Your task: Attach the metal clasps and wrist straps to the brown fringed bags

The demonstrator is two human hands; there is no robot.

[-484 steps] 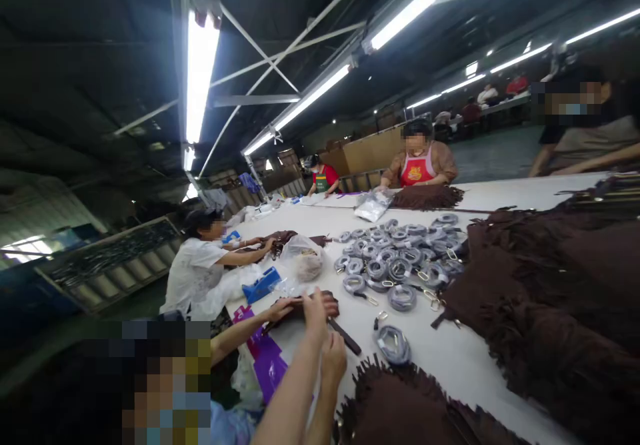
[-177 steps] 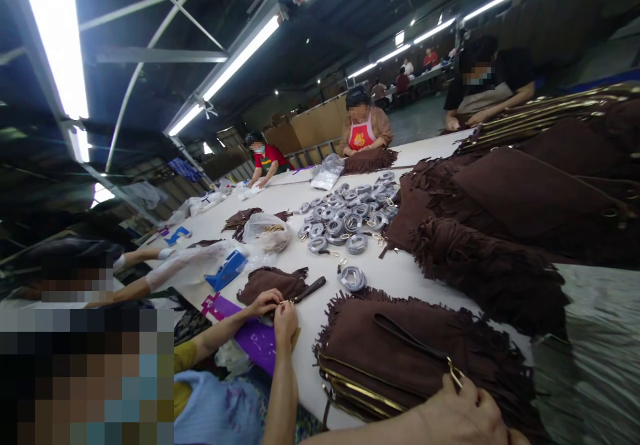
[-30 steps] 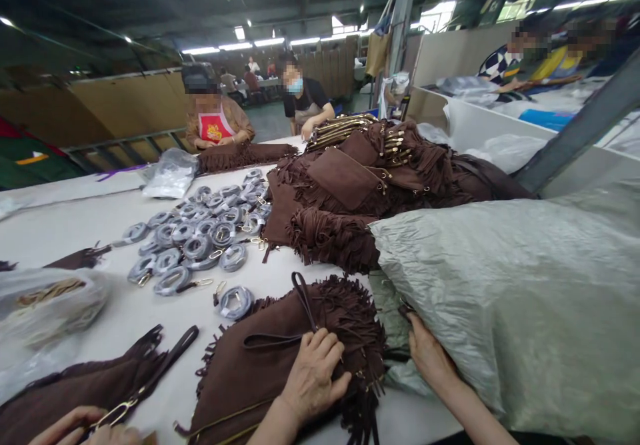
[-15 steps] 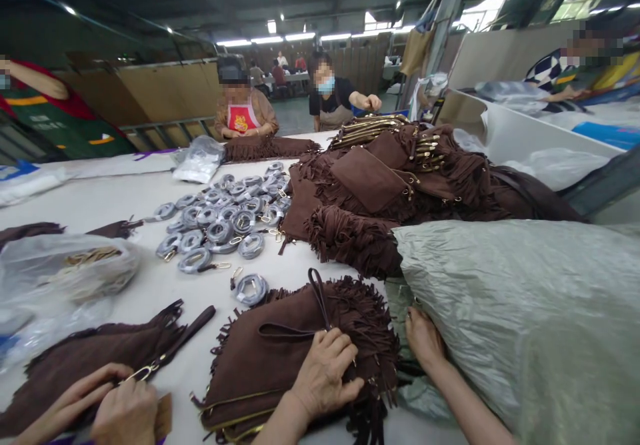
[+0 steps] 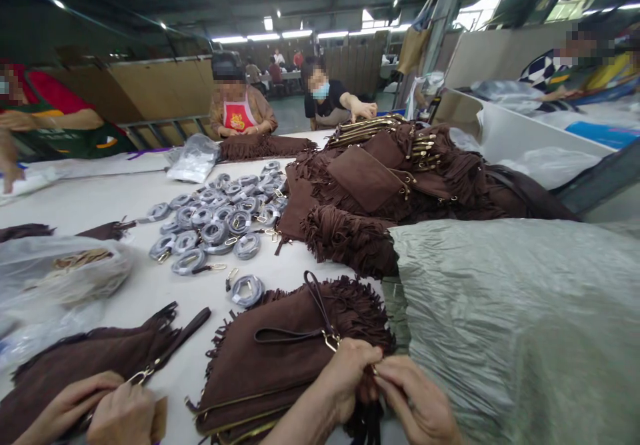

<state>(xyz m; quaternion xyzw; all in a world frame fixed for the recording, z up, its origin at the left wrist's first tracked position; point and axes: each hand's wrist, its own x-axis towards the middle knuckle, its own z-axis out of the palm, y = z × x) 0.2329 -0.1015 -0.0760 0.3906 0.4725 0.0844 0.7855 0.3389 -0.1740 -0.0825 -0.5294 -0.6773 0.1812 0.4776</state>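
Both arms are bare from the frame's edge to the fingertips: no sleeve, glove, watch or ring shows on the left hand (image 5: pixel 345 372) or the right hand (image 5: pixel 417 402) (nails short and unpainted, as far as visible).

No legible text or labels

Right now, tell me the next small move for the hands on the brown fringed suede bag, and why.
Probably part the fringe at the brown fringed suede bag's right corner: the left hand and right hand meet there, pinching tassels beside the gold clasp of the wrist strap.
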